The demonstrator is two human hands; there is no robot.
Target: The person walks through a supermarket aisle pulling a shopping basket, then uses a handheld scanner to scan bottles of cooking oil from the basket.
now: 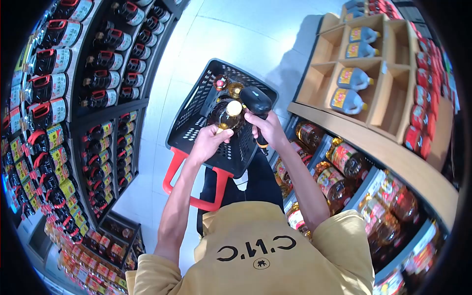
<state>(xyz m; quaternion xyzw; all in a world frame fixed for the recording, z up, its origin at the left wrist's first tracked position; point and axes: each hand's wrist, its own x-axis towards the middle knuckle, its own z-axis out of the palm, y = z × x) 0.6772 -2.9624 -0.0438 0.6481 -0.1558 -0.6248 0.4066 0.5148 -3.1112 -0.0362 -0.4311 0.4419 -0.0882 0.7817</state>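
My left hand [210,143] grips a bottle of dark amber liquid [220,117] with a pale cap, held over the shopping basket. In my right hand [268,130] is a black handheld barcode scanner [255,100], its head up beside the bottle. The fingers are wrapped round the scanner's handle. The black perforated basket [184,119] has a red handle [172,174] folded out toward my body. Inside, beyond the held bottle, are a bottle with a red label [221,82] and a golden-capped bottle [235,89], both partly hidden.
Shelves of dark sauce bottles [105,60] rise on the left. To the right, a wooden display [322,114] carries several yellow-labelled jugs [350,78], above a lower shelf of large oil bottles [344,156]. Pale tiled floor [221,37] runs ahead between them.
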